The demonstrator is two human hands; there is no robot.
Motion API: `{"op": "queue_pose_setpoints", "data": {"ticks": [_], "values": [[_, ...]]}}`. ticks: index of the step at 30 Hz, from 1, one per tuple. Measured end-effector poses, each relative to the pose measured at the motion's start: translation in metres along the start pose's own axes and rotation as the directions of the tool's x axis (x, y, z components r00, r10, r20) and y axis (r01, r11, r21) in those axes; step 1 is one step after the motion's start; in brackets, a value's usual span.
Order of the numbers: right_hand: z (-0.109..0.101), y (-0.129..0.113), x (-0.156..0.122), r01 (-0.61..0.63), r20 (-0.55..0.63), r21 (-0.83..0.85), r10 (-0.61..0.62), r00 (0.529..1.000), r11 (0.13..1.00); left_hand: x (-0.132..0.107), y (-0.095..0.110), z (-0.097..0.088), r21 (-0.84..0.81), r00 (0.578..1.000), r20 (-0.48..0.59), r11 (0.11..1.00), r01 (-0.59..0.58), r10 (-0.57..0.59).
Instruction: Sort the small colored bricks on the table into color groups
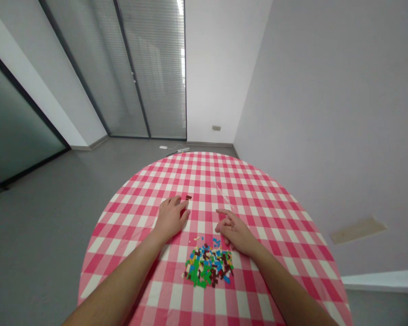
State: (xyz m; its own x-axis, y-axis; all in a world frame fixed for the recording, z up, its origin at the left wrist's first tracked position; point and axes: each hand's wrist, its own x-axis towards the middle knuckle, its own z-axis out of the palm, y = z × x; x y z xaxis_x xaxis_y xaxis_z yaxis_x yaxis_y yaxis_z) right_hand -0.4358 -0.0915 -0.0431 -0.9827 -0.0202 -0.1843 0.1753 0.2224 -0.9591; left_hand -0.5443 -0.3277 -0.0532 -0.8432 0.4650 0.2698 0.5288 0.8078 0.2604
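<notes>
My left hand [172, 218] rests on the pink-and-white gingham tablecloth [204, 174] with its fingers curled together. A small dark red plastic brick [188, 197] lies just beyond its fingertips, not touching them. My right hand [235, 232] lies to the right with its fingers spread and holds nothing visible. Between and below my hands is a low pile of small green, blue, dark red, yellow and black plastic bricks [208, 267]. A few loose pieces [197, 238] lie just above the pile.
The round table's edge curves around the cloth, with a grey floor beyond it. A white power strip [183, 150] and cable lie on the floor at the far side. Glass partitions with blinds [149, 72] stand behind, and a pale wall [326, 113] runs along the right.
</notes>
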Motion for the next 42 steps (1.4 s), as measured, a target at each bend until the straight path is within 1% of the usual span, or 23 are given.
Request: {"op": "queue_pose_setpoints", "data": {"ticks": [6, 11, 13, 15, 17, 19, 21, 23, 27, 29, 31, 33, 35, 39, 42], "values": [[0.0, -0.003, -0.001, -0.012, 0.001, -0.009, 0.012, 1.0, 1.0, 0.0, 0.001, -0.002, -0.004, 1.0, 0.006, 1.0, 0.008, -0.008], [0.0, -0.002, -0.001, 0.002, 0.005, 0.0, -0.002, 1.0, 1.0, 0.0, 0.001, -0.001, -0.015, 1.0, -0.001, 1.0, 0.003, -0.003], [-0.001, 0.0, 0.001, 0.001, 0.018, -0.051, 0.0, 1.0, 0.999, 0.0, 0.001, -0.001, -0.023, 1.0, -0.002, 1.0, 0.005, -0.005], [-0.002, 0.0, 0.002, 0.045, 0.041, -0.164, -0.039, 0.998, 0.985, 0.0, 0.0, 0.0, -0.027, 1.0, -0.005, 1.0, 0.008, -0.008], [-0.003, -0.002, 0.002, 0.136, 0.091, -0.29, -0.114, 0.989, 0.947, 0.0, 0.0, 0.0, -0.031, 1.0, -0.009, 0.999, 0.01, -0.01], [-0.002, -0.007, 0.0, 0.233, 0.17, -0.376, -0.18, 0.969, 0.897, 0.0, 0.0, 0.0, -0.034, 1.0, -0.013, 0.999, 0.009, -0.01], [0.002, -0.014, -0.004, 0.307, 0.244, -0.441, -0.216, 0.945, 0.844, -0.001, 0.0, 0.0, -0.037, 1.0, -0.014, 0.999, 0.004, -0.005], [0.006, -0.02, -0.008, 0.366, 0.291, -0.51, -0.245, 0.925, 0.778, -0.001, 0.0, 0.0, -0.036, 1.0, -0.018, 0.999, -0.004, 0.003], [0.015, -0.025, -0.012, 0.433, 0.341, -0.627, -0.271, 0.9, 0.648, -0.001, 0.001, -0.001, -0.035, 0.999, -0.029, 0.999, -0.026, 0.025], [0.018, -0.024, -0.013, 0.445, 0.352, -0.66, -0.274, 0.895, 0.605, -0.001, 0.002, -0.002, -0.04, 0.999, -0.033, 0.999, -0.03, 0.028], [0.02, -0.022, -0.012, 0.447, 0.356, -0.681, -0.272, 0.894, 0.579, -0.001, 0.002, -0.002, -0.047, 0.999, -0.036, 0.998, -0.032, 0.03], [0.02, -0.02, -0.012, 0.447, 0.358, -0.689, -0.268, 0.894, 0.571, -0.002, 0.001, -0.002, -0.052, 0.999, -0.039, 0.998, -0.033, 0.031], [0.02, -0.02, -0.012, 0.442, 0.356, -0.682, -0.264, 0.896, 0.583, -0.002, 0.001, -0.001, -0.052, 0.999, -0.042, 0.998, -0.032, 0.03], [0.02, -0.021, -0.012, 0.42, 0.333, -0.653, -0.259, 0.907, 0.63, -0.002, 0.001, -0.002, -0.063, 0.998, -0.049, 0.997, -0.042, 0.039], [0.019, -0.023, -0.011, 0.398, 0.306, -0.612, -0.26, 0.916, 0.683, -0.002, 0.001, -0.003, -0.085, 0.997, -0.061, 0.995, -0.055, 0.05]]}}
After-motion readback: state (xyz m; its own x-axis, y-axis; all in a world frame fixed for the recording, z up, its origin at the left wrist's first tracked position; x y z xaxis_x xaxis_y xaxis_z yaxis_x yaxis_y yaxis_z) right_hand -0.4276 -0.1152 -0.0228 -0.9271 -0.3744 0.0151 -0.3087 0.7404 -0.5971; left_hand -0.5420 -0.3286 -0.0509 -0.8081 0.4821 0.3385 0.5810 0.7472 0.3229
